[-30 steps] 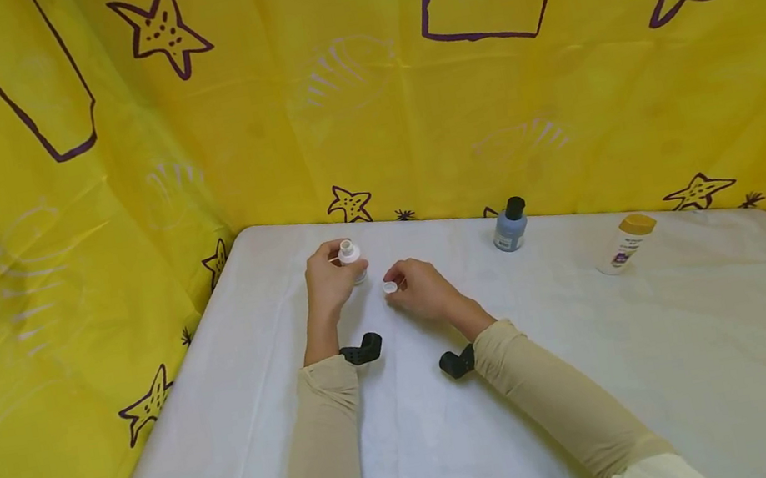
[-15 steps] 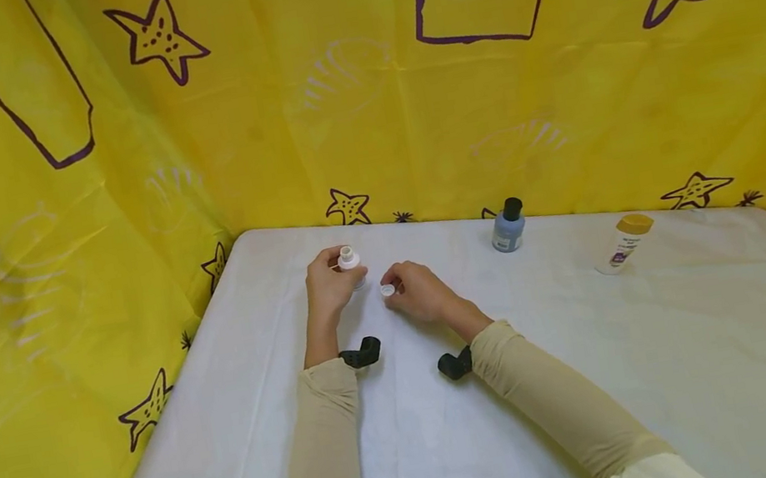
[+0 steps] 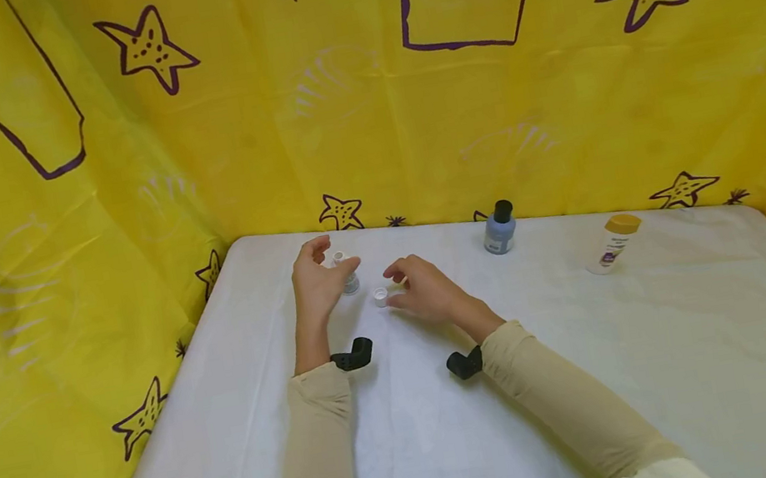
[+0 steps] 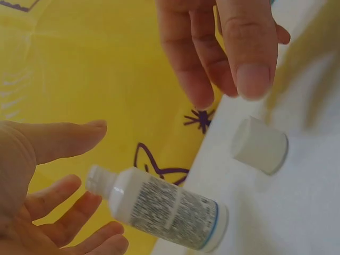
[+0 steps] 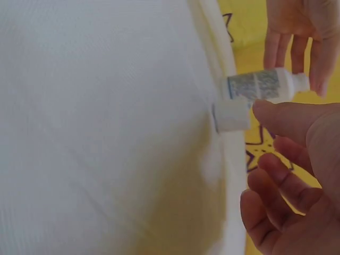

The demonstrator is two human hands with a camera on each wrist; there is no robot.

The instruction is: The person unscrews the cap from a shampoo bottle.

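Observation:
A small white bottle (image 3: 350, 283) stands uncapped on the table, its bare neck upward; the left wrist view shows small dark print on its label (image 4: 170, 210). Around its left side my left hand (image 3: 315, 288) is spread, thumb and fingers apart, gripping nothing. The white cap (image 3: 381, 298) sits on the table to the right of the bottle, hollow side up in the head view. Just right of the cap is my right hand (image 3: 425, 289), its thumb and fingers parted. In the right wrist view its thumb (image 5: 281, 118) points at the cap (image 5: 232, 116), with nothing in the grip.
A blue bottle with a black cap (image 3: 499, 230) stands toward the table's back edge. Farther right is a white bottle with a yellow cap (image 3: 615, 244). Yellow patterned cloth (image 3: 350, 134) rises behind and left of the white-covered table (image 3: 416, 436).
Both hands have let go: the left released the white bottle and opened beside it, the right set the cap down on the table and drew its fingers off. The head view shifted slightly.

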